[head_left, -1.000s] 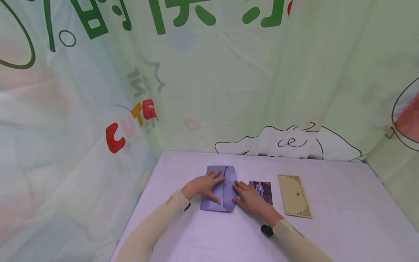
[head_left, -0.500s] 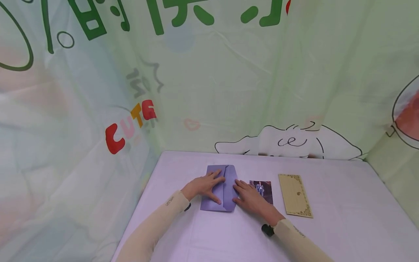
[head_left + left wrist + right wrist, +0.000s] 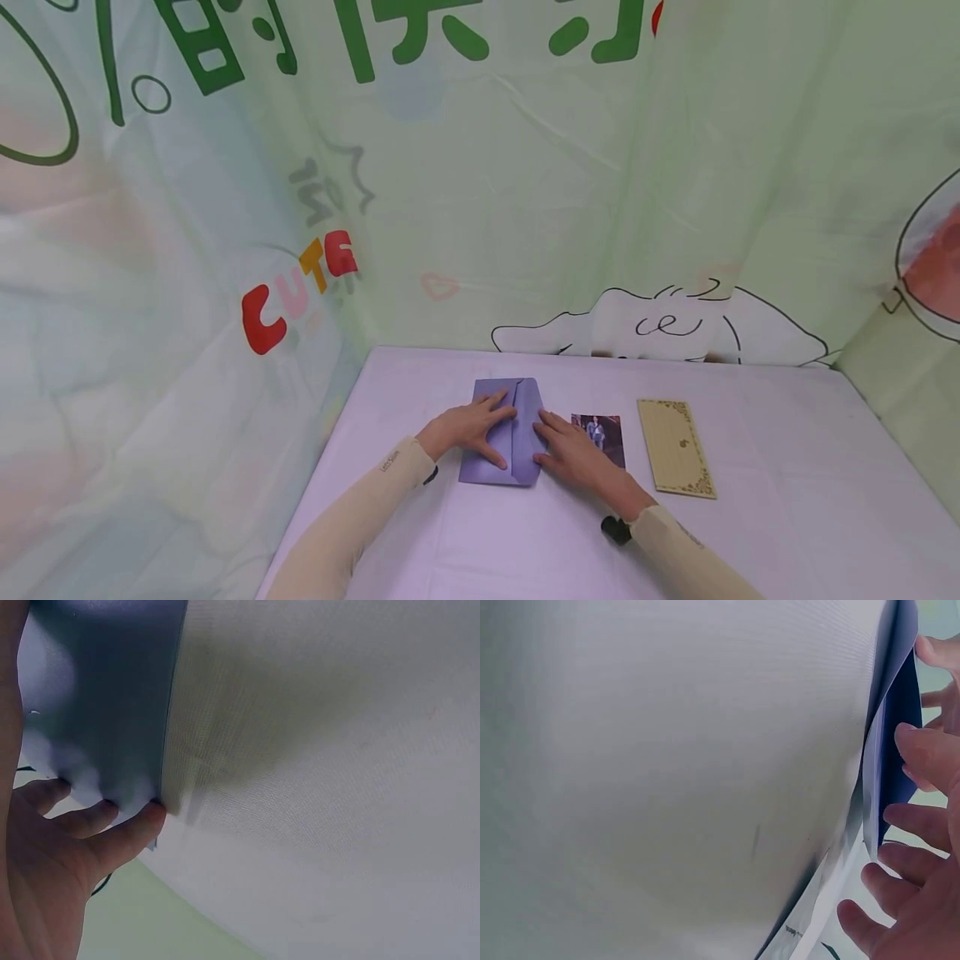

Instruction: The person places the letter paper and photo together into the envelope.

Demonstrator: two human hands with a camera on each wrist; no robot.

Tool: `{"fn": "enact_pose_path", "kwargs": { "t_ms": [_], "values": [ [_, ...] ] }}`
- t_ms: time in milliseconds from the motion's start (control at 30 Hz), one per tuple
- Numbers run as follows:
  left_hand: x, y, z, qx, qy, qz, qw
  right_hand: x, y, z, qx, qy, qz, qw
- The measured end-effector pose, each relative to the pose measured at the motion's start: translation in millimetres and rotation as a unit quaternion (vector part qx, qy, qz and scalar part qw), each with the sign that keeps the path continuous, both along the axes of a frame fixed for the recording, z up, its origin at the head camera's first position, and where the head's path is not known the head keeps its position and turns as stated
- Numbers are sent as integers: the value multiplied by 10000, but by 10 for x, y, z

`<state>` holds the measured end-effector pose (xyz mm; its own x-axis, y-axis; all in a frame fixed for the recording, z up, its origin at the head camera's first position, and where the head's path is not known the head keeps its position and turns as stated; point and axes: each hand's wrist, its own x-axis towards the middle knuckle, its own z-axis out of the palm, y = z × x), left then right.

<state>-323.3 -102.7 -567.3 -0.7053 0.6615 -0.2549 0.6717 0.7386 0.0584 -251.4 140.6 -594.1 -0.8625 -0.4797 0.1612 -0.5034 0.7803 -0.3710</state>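
Observation:
A purple envelope (image 3: 487,468) lies on the table in the head view, with a long flap (image 3: 528,442) folded over along its right side. My left hand (image 3: 472,423) rests on it with spread fingers, and the left wrist view shows those fingertips on the envelope's surface (image 3: 105,712). At the right edge of the flap, my right hand (image 3: 573,454) touches with extended fingers and thumb. From the right wrist side, the envelope (image 3: 900,742) stands a little raised along its edge, with the fingers of my right hand (image 3: 922,877) against it.
Beside my right hand lies a small photo (image 3: 607,437), partly covered by that hand. Farther right is a tan rectangular card (image 3: 678,450) with dark ornamental corners. A white-covered table (image 3: 787,500) meets printed curtains (image 3: 487,208) at the back and left.

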Motion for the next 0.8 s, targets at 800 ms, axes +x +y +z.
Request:
{"fn": "enact_pose_path", "kwargs": {
  "t_ms": [800],
  "values": [
    [4, 15, 12, -39, 0, -14, 10000, 53, 451, 28, -293, 375, -655, 9967]
  ]
}}
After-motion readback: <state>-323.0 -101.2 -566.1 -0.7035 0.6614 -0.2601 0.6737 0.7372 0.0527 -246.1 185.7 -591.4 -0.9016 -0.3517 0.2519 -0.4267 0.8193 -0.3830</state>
